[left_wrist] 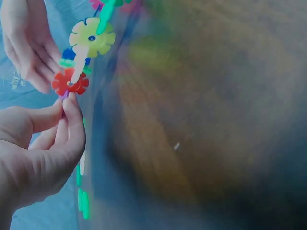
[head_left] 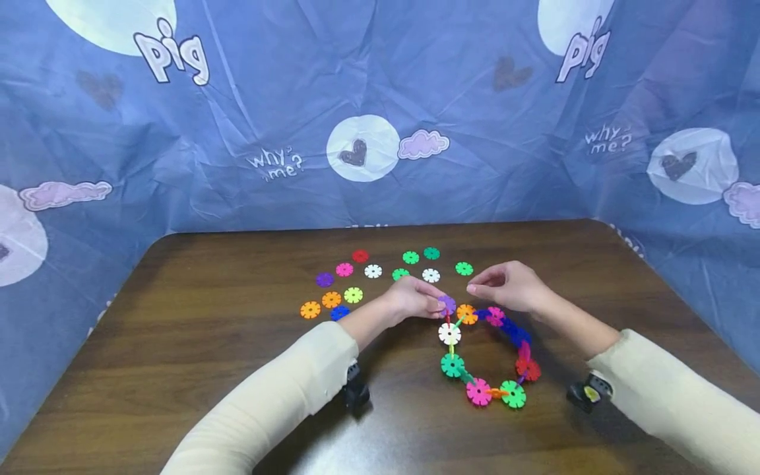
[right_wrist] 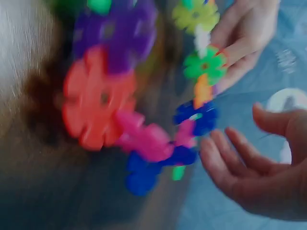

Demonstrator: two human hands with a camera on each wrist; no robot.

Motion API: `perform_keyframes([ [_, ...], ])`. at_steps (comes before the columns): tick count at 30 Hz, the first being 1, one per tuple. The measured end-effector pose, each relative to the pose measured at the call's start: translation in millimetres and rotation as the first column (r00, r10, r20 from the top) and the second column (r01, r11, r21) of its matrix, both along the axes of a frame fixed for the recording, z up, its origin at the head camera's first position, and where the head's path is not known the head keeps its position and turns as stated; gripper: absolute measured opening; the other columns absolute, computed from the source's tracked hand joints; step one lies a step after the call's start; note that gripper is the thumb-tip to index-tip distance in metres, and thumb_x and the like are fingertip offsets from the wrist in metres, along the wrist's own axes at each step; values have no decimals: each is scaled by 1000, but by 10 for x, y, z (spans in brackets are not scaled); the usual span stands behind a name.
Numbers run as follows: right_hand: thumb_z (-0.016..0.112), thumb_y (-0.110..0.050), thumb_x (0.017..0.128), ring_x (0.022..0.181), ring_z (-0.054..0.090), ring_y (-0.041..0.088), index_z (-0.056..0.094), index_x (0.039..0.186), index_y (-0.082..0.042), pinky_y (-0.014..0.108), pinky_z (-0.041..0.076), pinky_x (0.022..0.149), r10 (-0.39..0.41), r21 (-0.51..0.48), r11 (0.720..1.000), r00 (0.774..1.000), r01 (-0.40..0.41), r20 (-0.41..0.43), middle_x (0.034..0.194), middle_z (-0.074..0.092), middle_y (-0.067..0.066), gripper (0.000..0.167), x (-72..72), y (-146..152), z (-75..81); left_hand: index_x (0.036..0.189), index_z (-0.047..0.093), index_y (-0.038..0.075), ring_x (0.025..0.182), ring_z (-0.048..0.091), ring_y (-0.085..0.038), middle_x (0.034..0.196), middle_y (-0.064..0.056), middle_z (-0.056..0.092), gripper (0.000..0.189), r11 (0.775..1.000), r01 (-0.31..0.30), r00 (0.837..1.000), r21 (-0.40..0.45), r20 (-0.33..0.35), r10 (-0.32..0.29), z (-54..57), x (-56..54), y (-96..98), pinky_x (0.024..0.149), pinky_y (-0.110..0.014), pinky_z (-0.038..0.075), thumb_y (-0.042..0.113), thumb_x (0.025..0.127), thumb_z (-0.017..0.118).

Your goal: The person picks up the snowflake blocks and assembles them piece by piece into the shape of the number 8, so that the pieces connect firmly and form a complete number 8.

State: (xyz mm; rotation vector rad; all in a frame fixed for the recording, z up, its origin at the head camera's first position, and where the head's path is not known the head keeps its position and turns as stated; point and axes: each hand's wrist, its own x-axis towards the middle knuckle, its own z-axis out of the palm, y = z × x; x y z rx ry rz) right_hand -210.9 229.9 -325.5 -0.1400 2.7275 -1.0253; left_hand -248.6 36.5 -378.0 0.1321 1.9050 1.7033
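Observation:
A ring of notched plastic flower discs joined edge to edge stands out in the head view, with a white disc (head_left: 449, 334), an orange disc (head_left: 466, 314) and a pink disc (head_left: 478, 392) among its links. My left hand (head_left: 415, 300) pinches a purple disc (head_left: 448, 305) at the ring's far left. In the left wrist view, a red disc (left_wrist: 76, 83) joins just beyond those fingertips. Over the ring's far side is my right hand (head_left: 515, 287), thumb and fingers apart with nothing between them. Near its fingertips, the right wrist view shows a blue disc (right_wrist: 206, 120) in the chain.
Loose discs lie flat on the brown table (head_left: 196, 343) beyond and left of the left hand, including a red disc (head_left: 360, 256), a yellow-green disc (head_left: 353, 295) and a green disc (head_left: 464, 268). A blue printed cloth (head_left: 380, 79) hangs behind the table.

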Motion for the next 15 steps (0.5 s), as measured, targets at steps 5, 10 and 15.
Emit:
perform_keyframes([
  [5,63,-26,93,89,66,10,62,120,6,30,57,87,134,-178,980,963,-93,233,102,73,10,42,-267,-1,-178,114,64,-12,67,64,-9,112,-30,66,26,998,60,998,-23,0,-60,32,-62,-4,84,-31,59,-8,89,59],
  [10,64,-25,92,83,61,7,63,119,6,24,53,82,115,-217,975,945,-48,305,90,73,-6,41,-315,-18,-275,112,65,-13,67,65,-10,111,-30,66,25,999,35,999,15,19,-35,1,-91,2,82,-32,59,-8,88,61],
  [15,65,-22,91,76,59,5,63,118,8,20,51,73,67,-246,969,936,21,345,78,70,-11,40,-270,-14,-318,107,67,-12,62,65,-8,104,-28,69,23,1000,20,999,-10,-29,-21,-38,-112,10,75,-30,60,-2,87,66],
])
